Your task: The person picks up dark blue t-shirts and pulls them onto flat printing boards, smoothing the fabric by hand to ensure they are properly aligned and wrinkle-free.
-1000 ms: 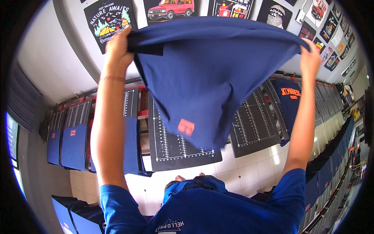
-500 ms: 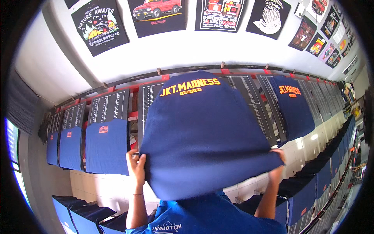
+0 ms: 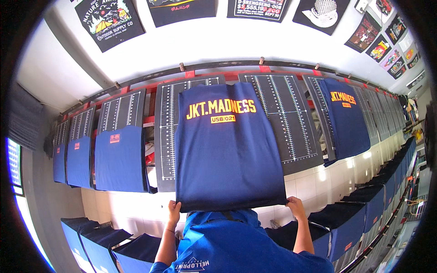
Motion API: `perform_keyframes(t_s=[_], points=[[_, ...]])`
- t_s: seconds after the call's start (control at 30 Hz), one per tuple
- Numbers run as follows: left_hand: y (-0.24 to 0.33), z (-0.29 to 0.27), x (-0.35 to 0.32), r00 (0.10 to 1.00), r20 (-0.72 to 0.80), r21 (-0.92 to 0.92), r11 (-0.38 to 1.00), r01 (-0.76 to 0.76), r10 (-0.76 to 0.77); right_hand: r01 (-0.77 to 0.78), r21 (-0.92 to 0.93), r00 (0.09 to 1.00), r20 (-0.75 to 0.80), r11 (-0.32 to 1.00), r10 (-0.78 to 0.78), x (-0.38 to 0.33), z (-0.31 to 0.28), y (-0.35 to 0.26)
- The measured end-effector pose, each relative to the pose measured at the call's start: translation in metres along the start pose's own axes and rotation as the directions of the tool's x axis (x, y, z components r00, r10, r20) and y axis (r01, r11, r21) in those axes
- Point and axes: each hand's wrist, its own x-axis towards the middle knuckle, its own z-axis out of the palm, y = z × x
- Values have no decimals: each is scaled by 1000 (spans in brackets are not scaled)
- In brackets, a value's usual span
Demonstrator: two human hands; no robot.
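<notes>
A navy blue shirt panel (image 3: 230, 159) with orange-yellow lettering near its far end hangs stretched over a black board with white ruler marks (image 3: 166, 150). My left hand (image 3: 173, 210) pinches its near left corner. At the near right corner, my right hand (image 3: 296, 207) grips the same panel's hem. The near edge is pulled almost straight between both hands, beyond the board's near end. Whether the panel's middle touches the board, I cannot tell.
Similar ruled boards (image 3: 282, 113) stand in a row on a red and black rack. On the right, another lettered navy panel (image 3: 350, 127) covers one. Left boards carry blue panels (image 3: 120, 159) with small red prints. A second row of draped boards (image 3: 346, 227) runs behind me.
The panel has gone from billowing and bunched to flatter and taut. Both hands have come down toward me, and the right one has moved inward.
</notes>
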Motion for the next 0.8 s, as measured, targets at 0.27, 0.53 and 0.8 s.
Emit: perform_keyframes(t_s=[0.27, 0.53, 0.8], points=[[62, 21, 98, 857, -341, 384, 889, -248, 386, 291, -240, 900, -259, 926, -350, 140, 16, -149], [107, 35, 176, 977, -155, 272, 957, -101, 147, 107, -426, 979, -113, 898, -170, 242, 40, -184], [146, 8, 204, 720, -594, 382, 913, -141, 359, 260, -527, 750, -417, 809, -513, 326, 41, -227]])
